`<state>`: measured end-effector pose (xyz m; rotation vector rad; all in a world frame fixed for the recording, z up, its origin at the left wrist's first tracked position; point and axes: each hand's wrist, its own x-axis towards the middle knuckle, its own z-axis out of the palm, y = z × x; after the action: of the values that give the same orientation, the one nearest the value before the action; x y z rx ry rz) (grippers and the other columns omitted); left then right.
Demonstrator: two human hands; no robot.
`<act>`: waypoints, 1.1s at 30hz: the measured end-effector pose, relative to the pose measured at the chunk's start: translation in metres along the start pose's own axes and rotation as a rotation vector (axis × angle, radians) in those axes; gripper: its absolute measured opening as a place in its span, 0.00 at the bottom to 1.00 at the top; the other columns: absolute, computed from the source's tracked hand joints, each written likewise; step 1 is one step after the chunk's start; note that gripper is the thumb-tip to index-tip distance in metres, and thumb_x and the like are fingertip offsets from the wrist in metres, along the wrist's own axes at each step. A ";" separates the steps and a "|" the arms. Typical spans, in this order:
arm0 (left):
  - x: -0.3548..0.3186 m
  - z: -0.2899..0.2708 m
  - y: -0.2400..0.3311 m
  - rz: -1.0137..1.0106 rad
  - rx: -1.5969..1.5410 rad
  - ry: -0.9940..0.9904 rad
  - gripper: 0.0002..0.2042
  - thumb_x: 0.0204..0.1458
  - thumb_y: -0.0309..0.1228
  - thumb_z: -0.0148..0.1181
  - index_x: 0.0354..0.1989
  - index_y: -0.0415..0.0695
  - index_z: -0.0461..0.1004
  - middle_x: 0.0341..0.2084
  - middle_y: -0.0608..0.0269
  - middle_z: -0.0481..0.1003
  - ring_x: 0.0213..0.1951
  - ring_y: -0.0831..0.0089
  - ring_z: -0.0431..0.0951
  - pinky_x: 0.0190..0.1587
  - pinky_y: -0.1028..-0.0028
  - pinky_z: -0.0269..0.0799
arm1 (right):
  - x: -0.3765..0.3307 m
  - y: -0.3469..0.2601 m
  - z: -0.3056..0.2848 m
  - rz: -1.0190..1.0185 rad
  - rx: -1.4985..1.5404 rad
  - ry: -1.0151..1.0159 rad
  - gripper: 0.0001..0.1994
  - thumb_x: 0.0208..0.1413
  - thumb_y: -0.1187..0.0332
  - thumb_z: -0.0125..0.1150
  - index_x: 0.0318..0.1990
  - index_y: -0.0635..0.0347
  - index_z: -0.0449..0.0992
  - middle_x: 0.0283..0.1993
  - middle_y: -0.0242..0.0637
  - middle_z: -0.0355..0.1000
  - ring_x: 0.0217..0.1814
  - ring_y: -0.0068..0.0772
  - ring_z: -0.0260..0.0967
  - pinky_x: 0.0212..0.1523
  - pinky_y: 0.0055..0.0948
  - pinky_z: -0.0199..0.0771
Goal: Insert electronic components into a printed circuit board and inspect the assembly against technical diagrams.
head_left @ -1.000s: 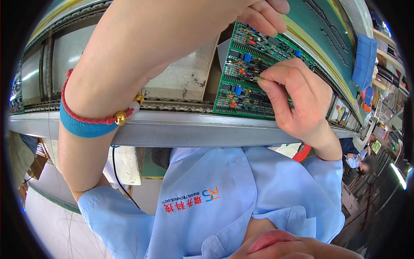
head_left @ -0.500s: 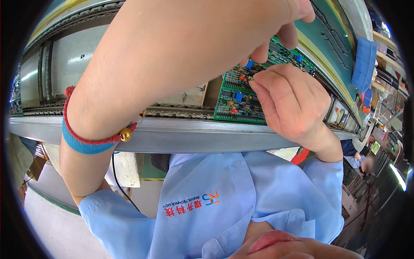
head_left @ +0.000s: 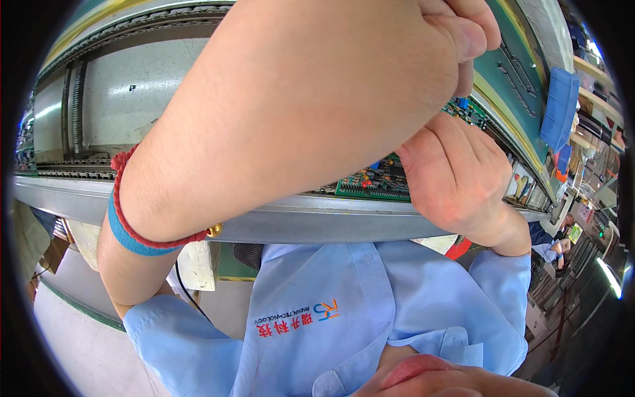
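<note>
My left hand [head_left: 430,59] reaches in from the left across the conveyor, its fingers curled in at the upper right. What they hold, if anything, is hidden. Just below it, my right hand [head_left: 460,175] is closed over the green circuit board [head_left: 377,185], thumb and index finger together. Its fingertips lie partly behind my left hand, so I cannot make out what they pinch. Small red, yellow and blue components show on the strip of board left uncovered. My left forearm covers most of the board.
A metal rail [head_left: 284,221] runs along the near edge, with a conveyor chain [head_left: 76,171] behind it at the left. A blue bin [head_left: 559,109] stands at the far right, beside a green surface [head_left: 496,69] with thin dark parts. Another person [head_left: 559,248] sits at the right.
My left hand has moved right and slightly down, its fingers curling in more. It now covers most of the board that showed before. My right hand has shifted slightly right and down, still pinched.
</note>
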<state>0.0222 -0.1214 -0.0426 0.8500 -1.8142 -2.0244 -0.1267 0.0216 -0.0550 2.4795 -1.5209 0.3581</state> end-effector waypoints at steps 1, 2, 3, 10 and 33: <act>0.000 0.000 0.000 0.004 -0.002 -0.001 0.11 0.58 0.32 0.57 0.43 0.39 0.70 0.26 0.69 0.73 0.24 0.86 0.68 0.28 0.86 0.63 | 0.000 -0.001 -0.001 0.014 -0.010 -0.017 0.12 0.34 0.71 0.59 0.31 0.63 0.73 0.29 0.35 0.68 0.23 0.27 0.66 0.19 0.24 0.60; -0.001 0.001 0.000 0.009 -0.004 -0.002 0.11 0.58 0.32 0.57 0.43 0.39 0.70 0.26 0.69 0.73 0.24 0.86 0.67 0.28 0.86 0.63 | 0.001 -0.001 -0.001 0.014 -0.011 -0.018 0.12 0.34 0.71 0.59 0.31 0.63 0.73 0.29 0.35 0.68 0.23 0.27 0.66 0.19 0.24 0.60; -0.003 0.001 0.000 0.013 -0.005 -0.002 0.10 0.58 0.33 0.57 0.42 0.39 0.70 0.25 0.69 0.73 0.24 0.86 0.67 0.28 0.86 0.63 | 0.001 0.000 -0.001 0.004 -0.011 -0.017 0.12 0.34 0.71 0.58 0.31 0.63 0.73 0.29 0.35 0.68 0.22 0.26 0.65 0.19 0.24 0.60; -0.001 -0.001 -0.005 0.044 -0.026 -0.017 0.10 0.58 0.33 0.57 0.39 0.38 0.72 0.24 0.70 0.72 0.23 0.86 0.67 0.27 0.86 0.63 | 0.000 0.002 -0.005 -0.046 -0.001 -0.057 0.12 0.35 0.69 0.59 0.32 0.63 0.74 0.26 0.33 0.65 0.20 0.25 0.62 0.18 0.24 0.58; -0.004 0.026 0.000 0.056 -0.022 -0.195 0.08 0.56 0.31 0.60 0.36 0.38 0.77 0.22 0.71 0.73 0.19 0.88 0.64 0.21 0.86 0.59 | 0.008 0.043 -0.038 0.135 0.416 0.198 0.08 0.46 0.82 0.63 0.35 0.70 0.75 0.31 0.45 0.73 0.30 0.35 0.70 0.28 0.25 0.70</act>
<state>0.0102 -0.0985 -0.0411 0.6060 -1.8886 -2.1523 -0.1654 0.0067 -0.0145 2.5360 -1.6703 1.0045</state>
